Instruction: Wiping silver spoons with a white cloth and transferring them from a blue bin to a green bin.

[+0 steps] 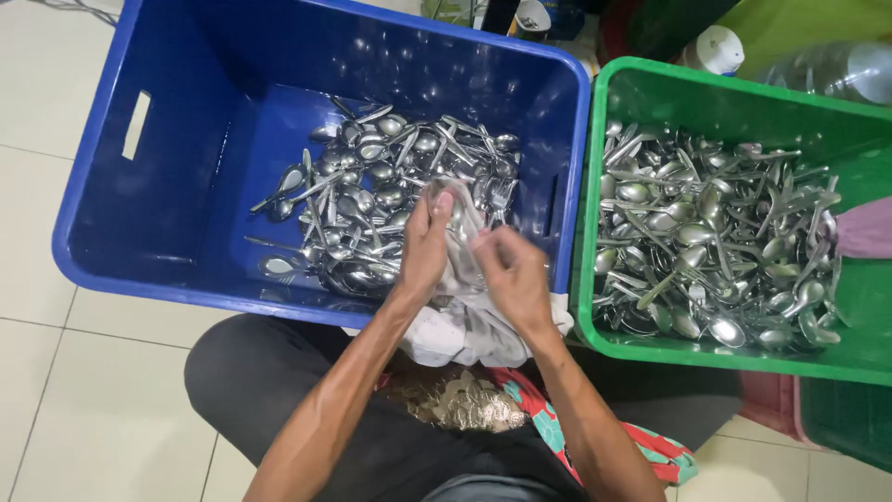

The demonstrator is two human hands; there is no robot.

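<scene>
Head view, looking down over lap and two crates on tiled floor [56, 390].

Left hand [426, 249]: fingers closing around a metal spoon [455, 206] through a white cloth [465, 325], thumb pressing near the bowl. Spoon sitting just above centre of frame, over the near wall of the blue crate [139, 232], bowl tipping toward 12 o'clock.

Right hand [513, 277]: fingers curling onto the same cloth at 4 o'clock from the left hand, pinching a fold; blurring, so exact hold on the spoon handle not resolvable.

Cloth hanging down toward 6 o'clock from both hands, draping over the crate edge onto the lap.

Blue crate at 10 o'clock of the hands, holding a heap of spoons and forks [381, 200] lying toward its right half. Green crate [595, 204] at 3 o'clock, touching the blue one, carrying a denser heap of cutlery [706, 242]. Pink cloth [869, 231] resting at the green crate's right side.
</scene>
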